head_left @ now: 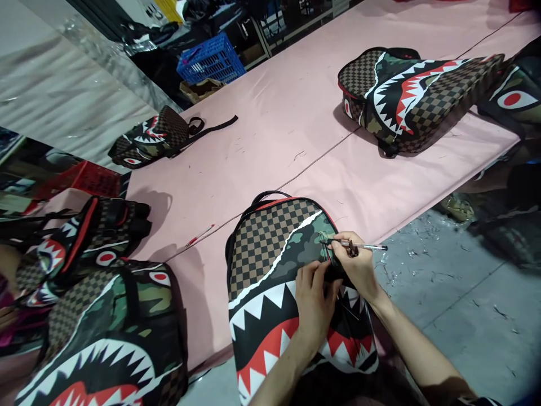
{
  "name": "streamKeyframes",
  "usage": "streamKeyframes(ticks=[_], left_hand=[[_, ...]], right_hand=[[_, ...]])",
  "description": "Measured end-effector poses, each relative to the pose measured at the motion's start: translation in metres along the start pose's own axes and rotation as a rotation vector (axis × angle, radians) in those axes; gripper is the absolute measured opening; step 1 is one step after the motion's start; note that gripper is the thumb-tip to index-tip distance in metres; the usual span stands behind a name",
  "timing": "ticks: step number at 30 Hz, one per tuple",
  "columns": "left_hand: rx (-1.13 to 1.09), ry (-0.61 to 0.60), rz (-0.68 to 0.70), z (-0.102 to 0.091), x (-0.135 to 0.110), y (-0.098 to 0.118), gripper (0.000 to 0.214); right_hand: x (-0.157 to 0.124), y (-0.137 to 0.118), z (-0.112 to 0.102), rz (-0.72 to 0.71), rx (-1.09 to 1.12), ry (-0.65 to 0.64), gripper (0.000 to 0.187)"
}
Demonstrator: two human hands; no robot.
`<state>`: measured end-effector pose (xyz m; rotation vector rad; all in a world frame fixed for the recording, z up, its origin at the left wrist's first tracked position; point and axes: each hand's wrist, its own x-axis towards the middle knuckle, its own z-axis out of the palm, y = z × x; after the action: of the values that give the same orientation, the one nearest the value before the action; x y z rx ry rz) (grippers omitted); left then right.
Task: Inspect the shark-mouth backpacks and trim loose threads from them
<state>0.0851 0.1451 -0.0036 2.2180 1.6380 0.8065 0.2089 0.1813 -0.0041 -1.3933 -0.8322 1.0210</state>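
Note:
A backpack (270, 248) with brown check, camouflage and a printed shark mouth stands tilted at the table's edge in front of me. My right hand (357, 265) grips a slim pen (374, 247) with a clear barrel, its tip end touching the camouflage part near the bag's right edge. Just below, my left hand (315, 299) has bent fingers pressed on the same panel, gathering the fabric beside the dark zipper area. What lies under those fingertips is hidden.
On the pink table (253, 135) lie a thin red-and-white stick (200, 235), a far-left backpack (154, 135) and a right-hand backpack (406, 101). More bags (105, 327) crowd the left, near another person's arm (8, 265). A blue crate (211, 59) stands behind. Thread scraps litter the floor.

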Motion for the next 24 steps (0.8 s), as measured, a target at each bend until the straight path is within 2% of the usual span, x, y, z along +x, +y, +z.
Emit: streamKeyframes(ticks=[3, 6, 19, 24], left_hand=[[0.124, 0.042, 0.088, 0.006, -0.005, 0.003, 0.03], [0.159, 0.067, 0.134, 0.007, -0.005, 0.005, 0.03], [0.201, 0.113, 0.163, 0.014, -0.006, 0.003, 0.028], [0.222, 0.096, 0.179, 0.02, -0.007, -0.002, 0.029]], right_hand=[[0.004, 0.004, 0.005, -0.074, -0.073, 0.047, 0.013], [0.008, 0.006, 0.006, -0.106, -0.111, 0.069, 0.014], [0.012, 0.012, 0.004, -0.168, -0.229, 0.042, 0.017], [0.015, 0.017, 0.007, -0.208, -0.246, -0.025, 0.016]])
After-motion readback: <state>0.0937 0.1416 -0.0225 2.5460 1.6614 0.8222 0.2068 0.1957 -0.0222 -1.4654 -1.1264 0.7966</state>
